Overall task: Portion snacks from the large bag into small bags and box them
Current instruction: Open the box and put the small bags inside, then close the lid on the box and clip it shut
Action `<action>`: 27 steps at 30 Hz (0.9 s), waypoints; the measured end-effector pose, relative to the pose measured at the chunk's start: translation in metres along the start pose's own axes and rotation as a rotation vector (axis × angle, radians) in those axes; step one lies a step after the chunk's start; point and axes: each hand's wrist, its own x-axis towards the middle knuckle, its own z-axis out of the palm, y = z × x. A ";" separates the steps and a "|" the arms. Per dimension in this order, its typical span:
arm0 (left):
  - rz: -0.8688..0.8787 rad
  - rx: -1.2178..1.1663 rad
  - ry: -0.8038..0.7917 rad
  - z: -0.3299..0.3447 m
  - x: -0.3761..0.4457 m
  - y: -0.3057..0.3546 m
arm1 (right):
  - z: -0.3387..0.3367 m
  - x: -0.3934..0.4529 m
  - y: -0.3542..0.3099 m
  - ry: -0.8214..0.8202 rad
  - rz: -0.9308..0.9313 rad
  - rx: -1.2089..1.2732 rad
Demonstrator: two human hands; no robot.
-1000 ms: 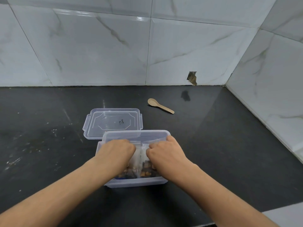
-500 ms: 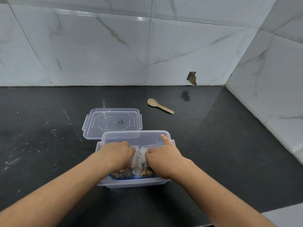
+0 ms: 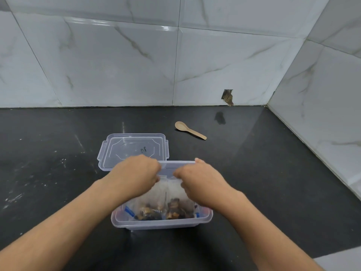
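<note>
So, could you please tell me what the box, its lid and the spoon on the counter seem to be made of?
The box looks like clear, slightly frosted plastic: the snack bags show through its wall. The lid seems to be the same translucent plastic, with moulded ridges and the dark counter showing through. The spoon is a matt tan, perhaps wood or bamboo fibre; the view cannot settle which.

A home kitchen corner: a dark stone countertop (image 3: 273,173) meets glossy white marble-look wall tiles (image 3: 117,65) on two sides, with a small wooden spoon (image 3: 189,130) and a clear plastic food box (image 3: 162,222) with its lid (image 3: 134,149) lying on it
</note>
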 end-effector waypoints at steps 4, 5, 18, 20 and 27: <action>-0.068 -0.151 0.151 -0.021 0.004 -0.016 | -0.030 0.003 0.021 0.153 0.145 0.312; -0.101 -0.194 0.195 -0.024 0.006 -0.023 | -0.034 0.006 0.028 0.191 0.196 0.376; -0.732 -0.326 0.108 0.051 0.058 -0.129 | 0.012 0.115 0.060 -0.165 0.458 0.938; -0.764 -0.355 0.139 0.052 0.063 -0.132 | 0.015 0.129 0.054 -0.178 0.461 0.971; -0.789 -0.820 0.328 0.061 0.061 -0.147 | 0.013 0.138 0.058 -0.136 0.608 1.178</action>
